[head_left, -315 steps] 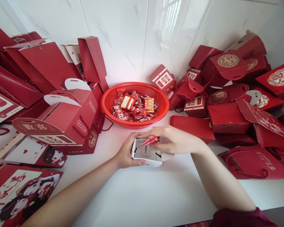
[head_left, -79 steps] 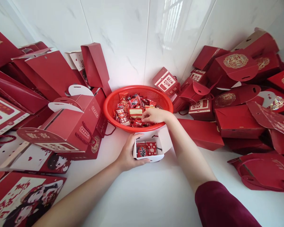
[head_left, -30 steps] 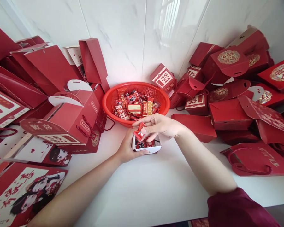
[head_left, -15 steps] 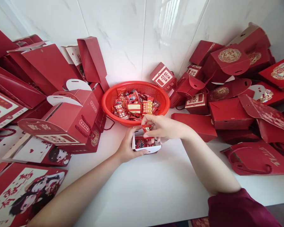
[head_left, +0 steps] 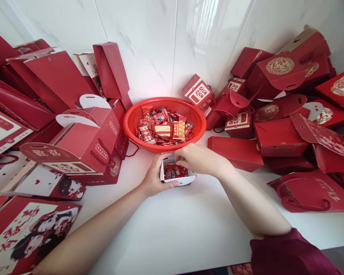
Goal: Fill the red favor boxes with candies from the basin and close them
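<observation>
My left hand (head_left: 157, 176) grips the left side of a small open gift box (head_left: 186, 181), thumb along its near white wall. Inside lie red-wrapped candy packets (head_left: 172, 172). My right hand (head_left: 193, 158) reaches down over the box's right part, its fingers curled and pointing into it. Whatever the fingertips hold, if anything, is hidden behind the hand. Just beyond the box stands a red plastic basket (head_left: 129, 131) with many wrapped snacks (head_left: 163, 130) in it.
Red gift boxes with handles (head_left: 80, 130) crowd the left side, with taller red bags (head_left: 55, 76) behind. More red boxes (head_left: 281, 137) are piled on the right. A tiled marble-look wall (head_left: 149, 49) rises behind the white table (head_left: 166, 229).
My right hand has lowered into the box. The small red packet seen in its fingers before is now out of sight. My left hand keeps its hold on the box.
</observation>
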Demonstrator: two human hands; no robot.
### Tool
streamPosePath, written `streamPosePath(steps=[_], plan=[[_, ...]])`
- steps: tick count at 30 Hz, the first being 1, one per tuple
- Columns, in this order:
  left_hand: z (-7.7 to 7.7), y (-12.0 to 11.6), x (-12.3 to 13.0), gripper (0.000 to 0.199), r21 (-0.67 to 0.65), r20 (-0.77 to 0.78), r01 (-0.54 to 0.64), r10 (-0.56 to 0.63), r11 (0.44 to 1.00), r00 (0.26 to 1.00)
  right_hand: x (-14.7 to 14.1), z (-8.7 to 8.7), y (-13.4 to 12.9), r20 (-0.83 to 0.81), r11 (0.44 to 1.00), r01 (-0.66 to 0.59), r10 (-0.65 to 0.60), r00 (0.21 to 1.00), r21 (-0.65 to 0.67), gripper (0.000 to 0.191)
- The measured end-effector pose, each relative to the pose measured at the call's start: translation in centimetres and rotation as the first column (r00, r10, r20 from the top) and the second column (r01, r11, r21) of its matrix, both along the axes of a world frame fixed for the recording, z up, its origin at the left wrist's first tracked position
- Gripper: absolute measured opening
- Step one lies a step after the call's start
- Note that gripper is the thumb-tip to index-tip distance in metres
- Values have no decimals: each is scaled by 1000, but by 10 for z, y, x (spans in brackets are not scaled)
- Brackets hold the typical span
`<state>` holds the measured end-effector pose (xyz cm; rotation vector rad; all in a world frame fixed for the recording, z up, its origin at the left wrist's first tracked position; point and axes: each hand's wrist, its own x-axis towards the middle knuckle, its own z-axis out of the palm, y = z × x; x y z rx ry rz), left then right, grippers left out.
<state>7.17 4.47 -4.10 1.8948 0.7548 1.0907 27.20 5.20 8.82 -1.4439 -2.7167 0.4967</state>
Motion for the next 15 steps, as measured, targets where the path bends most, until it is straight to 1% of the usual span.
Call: streamPosePath(steps=[2,4,7,9,12,15], plan=[[0,0,0,89,-10,4,6,-6,1000,1000,-2,-2,-1,25,999,-29,29,999,-15,16],[1,-1,1,90,-14,14,18,-17,1000,1000,-6,-4,-2,111,998,-58,57,992,7,19],[2,-1,2,90,3,24,20,-20,1000,1000,-16,-7,-4,261,995,-74,53,964,72,31],[2,0,2,91,16,20,15,-15,1000,1000,-22,-8,-6,325,994,-72,42,945,80,28],[2,0,2,92,23,15,10,-10,1000,1000,-24,-11,-5,344,992,-96,62,937,81,23],[1,0,2,91,8,14,16,-16,1000,1000,-18,-14,-1,287,982,-153,116,951,110,23]])
